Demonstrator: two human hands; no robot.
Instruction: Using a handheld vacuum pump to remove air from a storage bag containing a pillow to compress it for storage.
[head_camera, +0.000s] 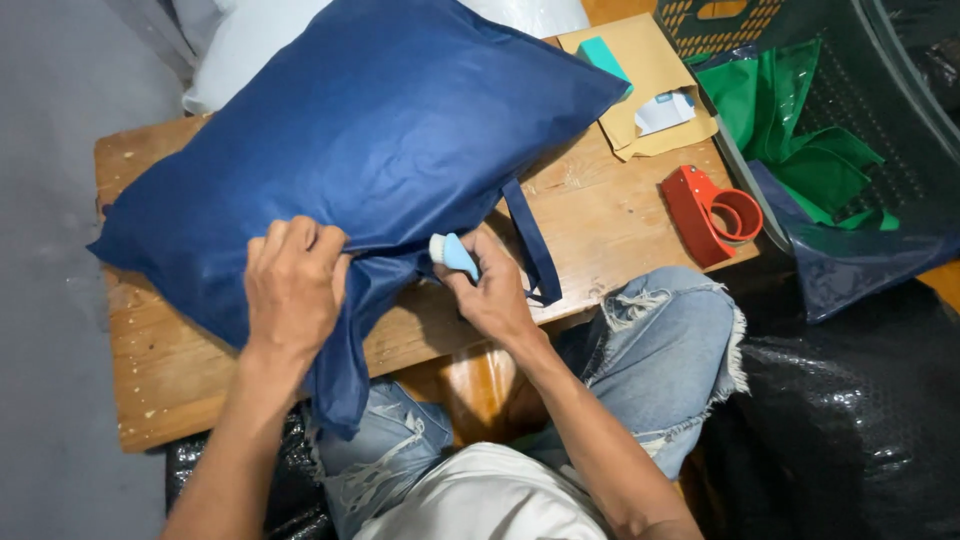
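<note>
- Stuffed dark-blue fabric bag (370, 130), plump like a pillow, lies across the low wooden surface (600, 215) and takes up most of it; its open mouth hangs over the near edge toward the person's lap.
- Left hand (292, 290) is clamped on a gathered fold of the bag's mouth, fingers curled over the cloth.
- Right hand (492, 285), just right of that fold, is closed around a small light-blue tool with a white tip (452, 252), the tip pointing at the bunched cloth; I cannot tell what kind of tool it is.
- Judging by the grip, the step in hand is closing the bag's mouth; the next move seems to call for keeping the fold pinched tight while the tool meets it.
- What fills the bag is hidden.
- Right of the bag lie a red tape dispenser (712, 212) and a tan paper envelope (645, 85).
- Farther right of the bag, a dark plastic crate (900, 120) holds folded green fabric (800, 130).
</note>
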